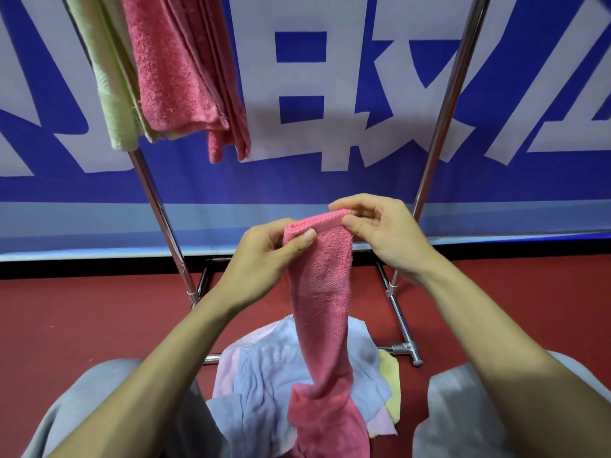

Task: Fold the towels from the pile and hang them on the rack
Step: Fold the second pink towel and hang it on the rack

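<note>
A pink towel hangs as a narrow strip between my hands, its lower end draped over the pile. My left hand pinches its top left corner between thumb and fingers. My right hand pinches the top right corner. The pile on the floor holds light blue, pale pink and yellow towels. On the chrome rack, a folded pink towel and a green towel hang at the upper left; the top bar is out of frame.
The rack's right upright slants up at right, and its base bars lie on the red floor behind the pile. A blue-and-white banner covers the wall behind. My knees in grey trousers flank the pile.
</note>
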A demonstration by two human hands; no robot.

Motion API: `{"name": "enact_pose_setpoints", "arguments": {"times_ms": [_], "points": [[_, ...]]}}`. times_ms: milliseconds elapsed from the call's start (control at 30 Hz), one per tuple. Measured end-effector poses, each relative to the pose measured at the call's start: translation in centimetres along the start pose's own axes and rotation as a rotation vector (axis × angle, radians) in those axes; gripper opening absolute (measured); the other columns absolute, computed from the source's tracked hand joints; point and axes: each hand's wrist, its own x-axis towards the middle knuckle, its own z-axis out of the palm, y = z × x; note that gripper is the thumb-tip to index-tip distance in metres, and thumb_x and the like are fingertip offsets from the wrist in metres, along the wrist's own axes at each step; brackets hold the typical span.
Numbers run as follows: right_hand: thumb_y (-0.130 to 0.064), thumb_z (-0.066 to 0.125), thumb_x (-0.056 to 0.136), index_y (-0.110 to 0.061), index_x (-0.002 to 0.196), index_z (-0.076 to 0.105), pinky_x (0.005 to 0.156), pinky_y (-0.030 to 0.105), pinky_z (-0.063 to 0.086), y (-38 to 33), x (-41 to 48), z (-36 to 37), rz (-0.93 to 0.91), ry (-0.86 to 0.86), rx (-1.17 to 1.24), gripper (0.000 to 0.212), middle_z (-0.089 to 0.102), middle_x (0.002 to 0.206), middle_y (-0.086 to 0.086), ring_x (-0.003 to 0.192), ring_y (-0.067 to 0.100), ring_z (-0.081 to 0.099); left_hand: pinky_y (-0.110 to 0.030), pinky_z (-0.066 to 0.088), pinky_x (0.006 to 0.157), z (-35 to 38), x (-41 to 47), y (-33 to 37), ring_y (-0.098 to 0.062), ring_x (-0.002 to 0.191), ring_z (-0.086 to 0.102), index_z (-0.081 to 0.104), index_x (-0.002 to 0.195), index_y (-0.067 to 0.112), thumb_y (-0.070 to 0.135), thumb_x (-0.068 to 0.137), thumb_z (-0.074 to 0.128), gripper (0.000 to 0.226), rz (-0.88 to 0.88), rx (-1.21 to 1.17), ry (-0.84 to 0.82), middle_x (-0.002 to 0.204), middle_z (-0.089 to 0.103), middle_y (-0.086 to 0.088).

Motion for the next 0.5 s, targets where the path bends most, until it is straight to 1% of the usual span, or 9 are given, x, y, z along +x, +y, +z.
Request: {"name": "enact_pose_setpoints", "arguments": {"times_ms": [67, 133, 200, 267, 333, 400, 500], "points": [[0.003, 0.058, 0.089, -0.004, 0.103, 0.068, 0.068, 0.010, 0.047, -0.3, -0.1, 0.1, 0.037, 0.006, -0.018, 0.019, 0.066, 0.083, -0.003, 0.070, -0.006, 0.060, -0.035, 0.045, 0.070, 0.1, 0.0, 0.3, -0.009, 0.073, 0.052, 0.068, 0.087, 0.007, 0.043, 0.084, 0.062, 0.037, -0.020, -0.002, 0.058, 0.077, 0.061, 0.002], [0.004, 0.058, 0.089, -0.003, 0.099, 0.068, 0.066, 0.014, 0.048, -0.6, -0.5, 0.2, 0.084, 0.022, -0.017, 0.016, 0.063, 0.075, -0.004, 0.063, -0.005, 0.058, -0.035, 0.045, 0.070, 0.3, -0.1, 0.9, -0.010, 0.073, 0.052, 0.070, 0.089, 0.008, 0.043, 0.083, 0.063, 0.036, -0.062, -0.010, 0.081, 0.079, 0.062, -0.001], [0.002, 0.058, 0.090, -0.008, 0.097, 0.067, 0.072, 0.023, 0.052, -0.7, -0.4, 0.3, 0.118, 0.036, 0.020, 0.015, 0.063, 0.075, -0.004, 0.066, -0.001, 0.059, -0.037, 0.046, 0.070, 0.1, 0.1, 1.3, -0.011, 0.074, 0.055, 0.072, 0.088, 0.015, 0.039, 0.085, 0.064, 0.025, -0.064, -0.012, 0.077, 0.081, 0.065, -0.002], [0.000, 0.056, 0.092, -0.011, 0.095, 0.065, 0.074, 0.030, 0.054, -1.4, -0.3, 0.2, 0.122, 0.025, 0.069, 0.014, 0.063, 0.078, 0.000, 0.071, 0.007, 0.060, -0.035, 0.047, 0.071, -0.4, 0.3, 2.3, -0.009, 0.074, 0.056, 0.072, 0.085, 0.021, 0.031, 0.088, 0.064, 0.014, -0.035, 0.006, 0.077, 0.080, 0.066, 0.001], [-0.001, 0.054, 0.093, -0.012, 0.094, 0.063, 0.071, 0.030, 0.056, -3.4, 0.2, -0.2, 0.092, 0.018, 0.099, 0.014, 0.062, 0.080, 0.004, 0.073, 0.010, 0.060, -0.033, 0.048, 0.072, -0.9, 0.8, 4.0, -0.008, 0.075, 0.057, 0.071, 0.086, 0.022, 0.026, 0.091, 0.062, 0.011, 0.012, 0.010, 0.091, 0.080, 0.066, 0.002], [-0.001, 0.053, 0.094, -0.011, 0.095, 0.063, 0.067, 0.026, 0.057, -5.7, 1.1, -0.9, 0.042, 0.034, 0.108, 0.013, 0.062, 0.079, 0.005, 0.070, 0.007, 0.061, -0.031, 0.048, 0.071, -1.6, 1.7, 6.1, -0.008, 0.075, 0.058, 0.071, 0.086, 0.022, 0.024, 0.091, 0.062, 0.011, 0.057, 0.001, 0.103, 0.079, 0.067, 0.004], [-0.001, 0.055, 0.093, -0.006, 0.099, 0.064, 0.063, 0.022, 0.057, -8.8, 2.7, -1.8, -0.002, 0.117, 0.101, 0.012, 0.063, 0.076, 0.003, 0.065, 0.003, 0.061, -0.022, 0.047, 0.067, -2.7, 3.1, 9.3, -0.003, 0.073, 0.058, 0.071, 0.086, 0.025, 0.023, 0.092, 0.062, 0.010, 0.124, 0.027, 0.123, 0.078, 0.068, 0.010]]}}
